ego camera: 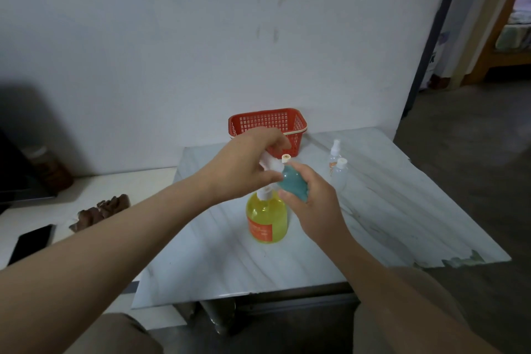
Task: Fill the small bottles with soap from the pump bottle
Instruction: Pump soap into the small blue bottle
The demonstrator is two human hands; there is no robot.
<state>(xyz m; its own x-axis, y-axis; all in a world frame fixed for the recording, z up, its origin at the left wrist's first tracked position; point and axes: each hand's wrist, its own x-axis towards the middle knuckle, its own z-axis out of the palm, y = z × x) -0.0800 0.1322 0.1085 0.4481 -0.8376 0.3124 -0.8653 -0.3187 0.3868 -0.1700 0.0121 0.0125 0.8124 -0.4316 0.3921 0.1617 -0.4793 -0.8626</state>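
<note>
A yellow pump bottle (267,218) with an orange label stands on the marble table (388,210). My left hand (244,164) grips its white pump head (268,162) from above. My right hand (313,204) holds a small teal bottle (293,182) tilted, its white neck (286,157) right by the pump's nozzle. Two small clear bottles (339,169) with white tops stand upright farther right on the table, apart from both hands.
A red plastic basket (270,123) sits at the table's back edge against the wall. Left of the table, a lower white surface holds a black phone (31,243), a brown carved object (100,211) and a dark screen (17,169).
</note>
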